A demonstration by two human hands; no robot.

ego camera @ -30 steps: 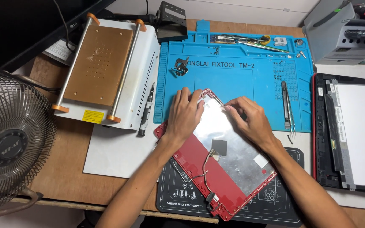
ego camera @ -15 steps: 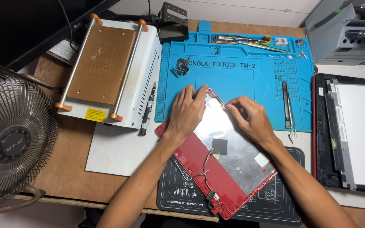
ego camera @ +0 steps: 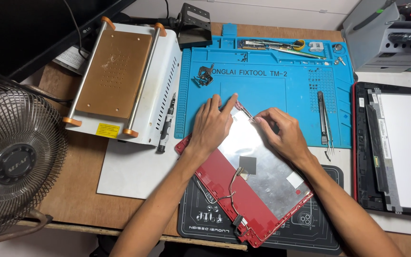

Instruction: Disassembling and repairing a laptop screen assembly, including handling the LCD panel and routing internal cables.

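A red laptop lid shell (ego camera: 217, 178) lies slanted across the blue work mat (ego camera: 262, 90) and a black mat (ego camera: 200, 219), its inside lined with silver foil (ego camera: 258, 164). My left hand (ego camera: 211, 126) rests flat on the shell's upper left part, index finger stretched toward the top corner. My right hand (ego camera: 281, 133) pinches something small at the top edge near that corner; what it grips is hidden by the fingers. A thin cable (ego camera: 231, 183) runs along the shell's lower side.
A white heating plate machine (ego camera: 120, 78) stands at the left, a screwdriver (ego camera: 166, 126) beside it. A metal fan (ego camera: 13, 162) is at the far left. Tweezers (ego camera: 323, 119) lie on the mat's right. A black laptop base and screen panel (ego camera: 396, 147) sit at the right.
Both hands have shifted slightly up toward the lid's top corner; my left index finger now stretches out to it. The lid has stayed in place.
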